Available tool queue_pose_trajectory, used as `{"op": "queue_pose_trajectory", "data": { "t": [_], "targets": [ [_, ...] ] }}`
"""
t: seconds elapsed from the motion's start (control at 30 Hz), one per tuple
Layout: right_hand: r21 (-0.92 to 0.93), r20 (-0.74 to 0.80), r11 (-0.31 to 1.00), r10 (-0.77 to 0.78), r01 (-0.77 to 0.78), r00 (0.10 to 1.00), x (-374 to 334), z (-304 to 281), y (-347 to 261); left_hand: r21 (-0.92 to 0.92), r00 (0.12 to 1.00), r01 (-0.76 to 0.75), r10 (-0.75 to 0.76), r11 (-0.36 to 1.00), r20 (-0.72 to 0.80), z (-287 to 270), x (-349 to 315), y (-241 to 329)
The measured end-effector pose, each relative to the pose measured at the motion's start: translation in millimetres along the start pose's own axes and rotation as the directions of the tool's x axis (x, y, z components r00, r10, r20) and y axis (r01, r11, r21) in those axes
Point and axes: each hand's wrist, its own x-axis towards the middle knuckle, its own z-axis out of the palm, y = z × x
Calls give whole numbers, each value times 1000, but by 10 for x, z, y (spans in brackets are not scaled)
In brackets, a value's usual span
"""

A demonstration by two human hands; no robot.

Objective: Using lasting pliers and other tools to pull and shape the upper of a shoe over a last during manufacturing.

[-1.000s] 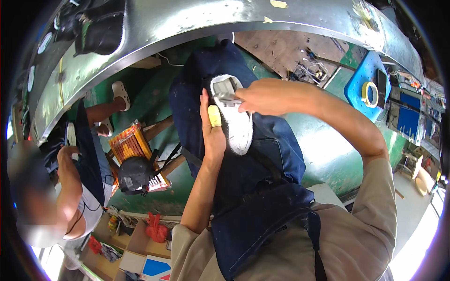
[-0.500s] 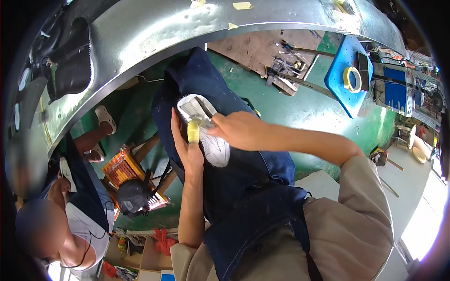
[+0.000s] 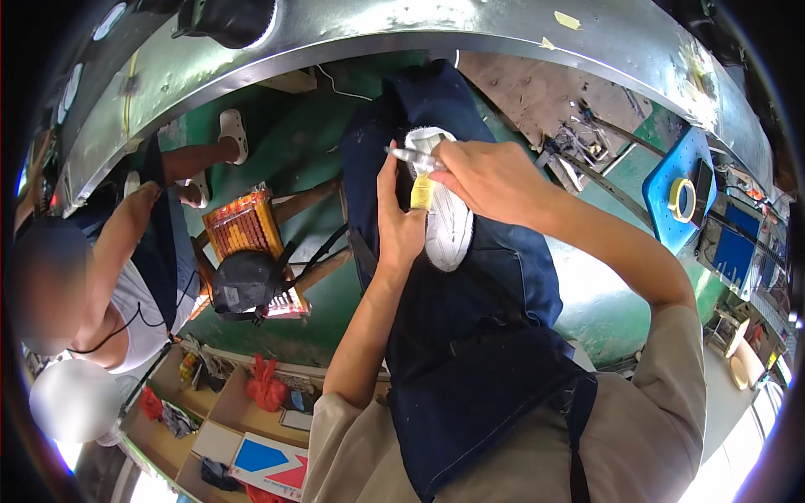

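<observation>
A white shoe-shaped piece lies on the dark blue apron over my lap, one end toward me. My left hand grips its left side, fingers along the edge and thumb on top. Yellow wrapping covers what looks like that thumb's tip. My right hand comes from the right, closed on a slim silvery tool whose exact kind I cannot make out. The tool points left across the shoe piece's upper part, just above the yellow wrapping. My right fingers partly hide the shoe piece.
A curved metal bench edge arches ahead. At right stands a blue stool bearing a tape roll. Left are a beaded seat with a black cap, and another seated person. Shelves stand lower left.
The view has shifted, so the hands and shoe piece appear farther right and slightly higher. My right hand has turned the tool from lying along the shoe piece to pointing left across it.
</observation>
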Motion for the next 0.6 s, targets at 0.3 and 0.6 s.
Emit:
{"op": "queue_pose_trajectory", "data": {
  "t": [0.3, 0.6],
  "targets": [
    [287, -193, 878, 444, -383, 875, -225, 272, 78, -208, 997, -22, 7, 978, -75, 100, -32, 1],
    [423, -276, 793, 575, -439, 770, -550, 453, 271, 457, 846, -281, -7, 844, 534, -737, -389, 883]
  ]
}}
